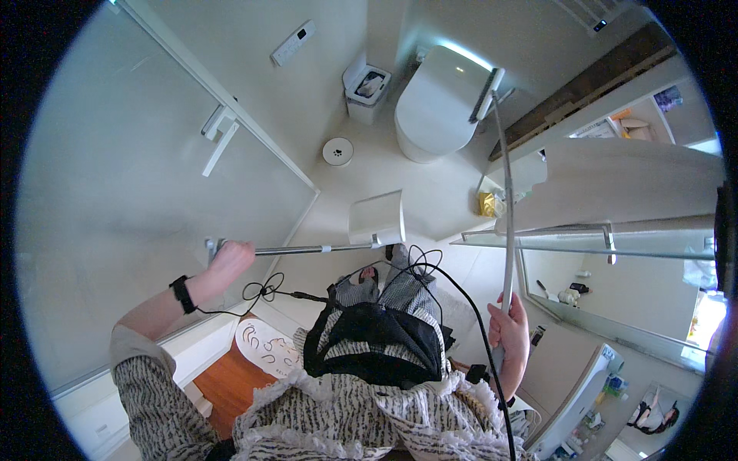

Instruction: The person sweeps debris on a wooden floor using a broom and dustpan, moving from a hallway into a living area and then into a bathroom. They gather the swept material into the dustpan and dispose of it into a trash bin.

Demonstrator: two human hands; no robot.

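My left hand (233,256) grips the end of a metal pole (294,250) that belongs to a long-handled white dustpan (377,219). The pan stands low in front of my feet. On the other side, my right hand (510,331) is wrapped around the long grey handle of a broom (507,201). The broom's bristled head (487,95) is raised at the far end, overlapping the right side of the closed white toilet (435,106) in the view. Whether it touches the toilet I cannot tell.
A small open bin (368,92) and a round white container (338,151) stand left of the toilet. A frosted door with a white handle (219,141) lies to the left. A glass panel (576,246) and a washbasin counter (576,397) are at right. Black cables (461,291) loop before me.
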